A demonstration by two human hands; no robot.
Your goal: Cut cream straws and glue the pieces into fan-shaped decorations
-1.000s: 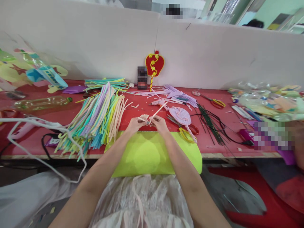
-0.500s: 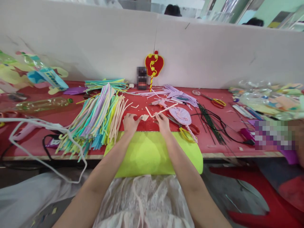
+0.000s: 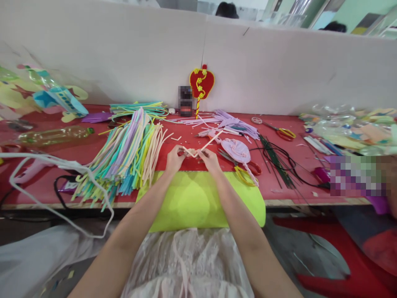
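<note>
A cream pipe cleaner (image 3: 213, 140) is bent into a V over the red tabletop. My right hand (image 3: 209, 160) pinches it close to the bend, its long arm slanting up and to the right. At the tip of the short arm, my left hand (image 3: 175, 159) has thumb and fingers closed. Just behind the bend a small cream piece shows in part; whether a finger touches it I cannot tell. To the right of my right hand lie a lilac coiled disc (image 3: 235, 150) and yellow-and-red-handled scissors (image 3: 245, 175).
A big bundle of pastel pipe cleaners (image 3: 124, 153) lies left of my hands. A lilac glue gun (image 3: 207, 133), lilac strips (image 3: 229, 122) and dark green stems (image 3: 276, 163) lie beyond and right. A red fan-shaped ornament (image 3: 202, 83) stands at the back. A yellow-green sheet (image 3: 198, 198) covers the front edge.
My left hand has moved right, from the small cream piece to the short arm of the bent pipe cleaner. The pipe cleaner's long arm now slants more steeply.
</note>
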